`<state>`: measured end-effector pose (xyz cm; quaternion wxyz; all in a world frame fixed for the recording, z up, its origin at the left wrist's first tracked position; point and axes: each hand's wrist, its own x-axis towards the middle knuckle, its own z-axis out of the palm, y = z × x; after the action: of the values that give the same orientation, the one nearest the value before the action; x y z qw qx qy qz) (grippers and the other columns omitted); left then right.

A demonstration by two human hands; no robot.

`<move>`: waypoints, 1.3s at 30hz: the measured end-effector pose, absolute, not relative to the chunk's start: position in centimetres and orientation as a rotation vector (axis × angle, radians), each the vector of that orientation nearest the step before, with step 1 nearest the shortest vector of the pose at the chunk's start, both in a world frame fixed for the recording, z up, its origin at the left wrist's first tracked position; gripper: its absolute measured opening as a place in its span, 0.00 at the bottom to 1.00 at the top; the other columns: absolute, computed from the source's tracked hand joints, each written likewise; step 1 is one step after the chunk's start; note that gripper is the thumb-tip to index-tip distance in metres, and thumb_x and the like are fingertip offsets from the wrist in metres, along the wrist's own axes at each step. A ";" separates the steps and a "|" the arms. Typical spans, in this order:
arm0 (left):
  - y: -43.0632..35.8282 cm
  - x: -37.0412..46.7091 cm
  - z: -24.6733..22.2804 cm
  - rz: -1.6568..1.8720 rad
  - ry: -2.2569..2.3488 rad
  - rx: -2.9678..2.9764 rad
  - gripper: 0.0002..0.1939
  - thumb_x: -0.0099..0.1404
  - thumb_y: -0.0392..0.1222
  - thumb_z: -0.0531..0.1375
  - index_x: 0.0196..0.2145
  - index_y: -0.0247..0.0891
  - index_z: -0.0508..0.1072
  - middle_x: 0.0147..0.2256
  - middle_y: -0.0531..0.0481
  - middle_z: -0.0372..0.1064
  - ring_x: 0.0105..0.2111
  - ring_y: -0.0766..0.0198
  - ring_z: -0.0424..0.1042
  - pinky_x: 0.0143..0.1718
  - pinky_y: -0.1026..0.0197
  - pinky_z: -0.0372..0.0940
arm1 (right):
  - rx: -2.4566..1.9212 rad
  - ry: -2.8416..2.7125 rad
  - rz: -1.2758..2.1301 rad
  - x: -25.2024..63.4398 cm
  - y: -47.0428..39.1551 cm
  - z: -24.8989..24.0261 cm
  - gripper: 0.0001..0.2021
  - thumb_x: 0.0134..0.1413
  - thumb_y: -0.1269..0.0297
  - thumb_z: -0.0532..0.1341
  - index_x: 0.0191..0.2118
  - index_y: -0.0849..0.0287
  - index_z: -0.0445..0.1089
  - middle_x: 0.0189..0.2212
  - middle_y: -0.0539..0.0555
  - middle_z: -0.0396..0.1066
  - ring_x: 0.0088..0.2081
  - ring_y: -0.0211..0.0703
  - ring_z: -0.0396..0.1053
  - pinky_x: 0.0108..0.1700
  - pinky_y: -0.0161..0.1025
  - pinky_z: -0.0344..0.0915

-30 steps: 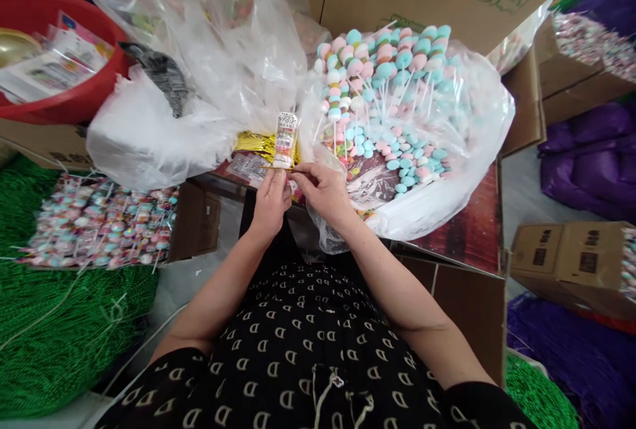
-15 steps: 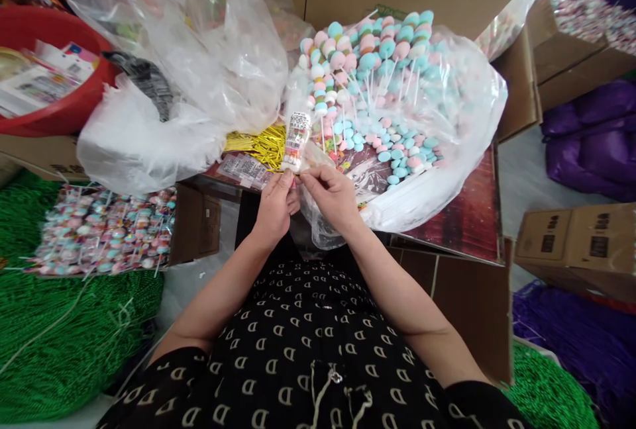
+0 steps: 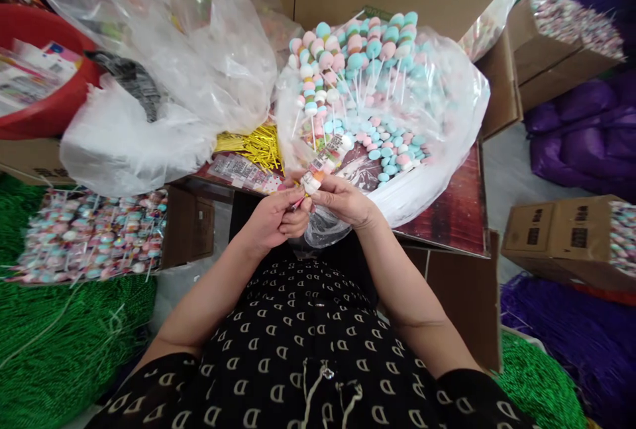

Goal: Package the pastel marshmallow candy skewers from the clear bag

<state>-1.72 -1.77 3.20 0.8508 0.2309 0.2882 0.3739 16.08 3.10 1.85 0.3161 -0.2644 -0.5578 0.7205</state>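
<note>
A wrapped candy skewer (image 3: 326,159) with a printed label slants up to the right between my hands. My left hand (image 3: 278,217) is closed around its lower, gathered end. The fingers of my right hand (image 3: 345,200) pinch at the same end, just below the candies. Gold twist ties (image 3: 258,145) and flat printed wrappers (image 3: 241,171) lie on the table to the left. Beyond my hands, unwrapped marshmallow skewers (image 3: 368,51) stand in an open plastic bag (image 3: 447,118), with loose blue and pink candies (image 3: 392,147) in front of them.
A red basin (image 3: 50,118) is at the far left, beside crumpled clear bags (image 3: 199,58). A box of wrapped skewers (image 3: 99,230) stands low at the left. The table edge (image 3: 462,237) ends at the right, near cardboard boxes (image 3: 561,237).
The wrapped skewer has tipped from nearly upright to slanting right. Both hands have turned and moved slightly lower, still holding its gathered end. The whole view has shifted a little.
</note>
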 end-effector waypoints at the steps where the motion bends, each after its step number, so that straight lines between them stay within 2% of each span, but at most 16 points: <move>1: -1.8 -1.7 3.3 0.769 0.595 0.476 0.22 0.73 0.47 0.57 0.22 0.36 0.68 0.14 0.63 0.39 0.11 0.75 0.38 0.13 0.72 0.45 | -0.681 -1.485 1.904 16.2 3.2 1.6 0.21 0.54 0.45 0.71 0.46 0.55 0.79 0.44 0.54 0.79 0.38 0.40 0.71 0.39 0.38 0.71; 4: -1.6 -1.7 3.3 0.740 0.566 0.430 0.23 0.75 0.45 0.53 0.22 0.36 0.68 0.14 0.63 0.37 0.11 0.74 0.36 0.13 0.72 0.46 | -0.674 -1.500 1.892 16.4 3.6 0.9 0.19 0.55 0.46 0.72 0.42 0.56 0.80 0.37 0.51 0.79 0.34 0.38 0.71 0.41 0.38 0.71; 9: -1.3 -1.5 2.6 0.705 0.537 0.339 0.24 0.76 0.45 0.51 0.21 0.37 0.65 0.14 0.62 0.37 0.11 0.74 0.35 0.11 0.71 0.46 | -0.665 -1.505 1.927 16.5 4.1 0.5 0.21 0.50 0.43 0.74 0.40 0.56 0.80 0.38 0.53 0.80 0.38 0.42 0.74 0.40 0.38 0.73; 14: -1.5 -1.3 2.1 0.686 0.486 0.321 0.25 0.76 0.45 0.50 0.20 0.37 0.65 0.14 0.62 0.37 0.11 0.75 0.35 0.11 0.70 0.46 | -0.665 -1.418 1.910 16.3 4.1 0.2 0.22 0.42 0.45 0.78 0.34 0.58 0.80 0.30 0.50 0.78 0.35 0.40 0.75 0.42 0.38 0.73; 17: -1.5 -1.1 2.2 0.728 0.515 0.317 0.24 0.77 0.46 0.51 0.22 0.37 0.67 0.15 0.63 0.38 0.11 0.75 0.35 0.12 0.71 0.47 | -0.724 -1.295 1.869 16.0 3.8 0.0 0.22 0.39 0.46 0.80 0.33 0.58 0.78 0.29 0.48 0.76 0.32 0.38 0.73 0.39 0.36 0.72; 22: -1.3 -0.6 2.7 0.765 0.581 0.298 0.24 0.78 0.48 0.52 0.23 0.37 0.65 0.15 0.63 0.38 0.11 0.75 0.36 0.12 0.72 0.45 | -0.848 -1.198 1.817 15.6 3.5 -0.3 0.23 0.41 0.44 0.78 0.29 0.58 0.74 0.23 0.45 0.70 0.25 0.32 0.63 0.30 0.33 0.65; 26: -1.2 -0.2 3.0 0.827 0.641 0.288 0.26 0.80 0.49 0.49 0.23 0.37 0.65 0.15 0.63 0.40 0.11 0.75 0.37 0.12 0.72 0.45 | -0.918 -1.174 1.728 14.9 3.1 -0.3 0.26 0.43 0.40 0.76 0.30 0.58 0.71 0.22 0.44 0.67 0.24 0.32 0.61 0.28 0.33 0.60; 32: -0.6 -0.1 3.5 0.938 0.785 0.266 0.26 0.78 0.53 0.53 0.24 0.37 0.64 0.15 0.64 0.39 0.11 0.75 0.39 0.12 0.72 0.44 | -1.072 -1.347 1.420 14.2 2.2 -0.1 0.28 0.52 0.31 0.66 0.32 0.55 0.68 0.20 0.43 0.62 0.23 0.34 0.59 0.28 0.35 0.59; 35: -0.3 -0.4 3.5 0.951 0.813 0.296 0.28 0.77 0.55 0.54 0.23 0.37 0.64 0.14 0.64 0.39 0.11 0.76 0.39 0.12 0.72 0.44 | -1.077 -1.332 1.404 14.2 1.9 -0.1 0.27 0.54 0.33 0.66 0.33 0.55 0.67 0.21 0.43 0.63 0.23 0.34 0.59 0.28 0.35 0.60; 39: -0.6 -0.7 3.3 0.930 0.797 0.338 0.28 0.79 0.52 0.51 0.22 0.37 0.65 0.14 0.63 0.39 0.10 0.76 0.39 0.12 0.72 0.45 | -1.076 -1.312 1.441 14.6 1.6 -0.1 0.21 0.54 0.41 0.69 0.38 0.55 0.71 0.25 0.45 0.67 0.26 0.35 0.62 0.31 0.36 0.63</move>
<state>-0.68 -0.58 3.34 0.8051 0.1579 0.3721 0.4342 14.58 1.55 -0.06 0.4422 -0.4335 -0.5286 0.5806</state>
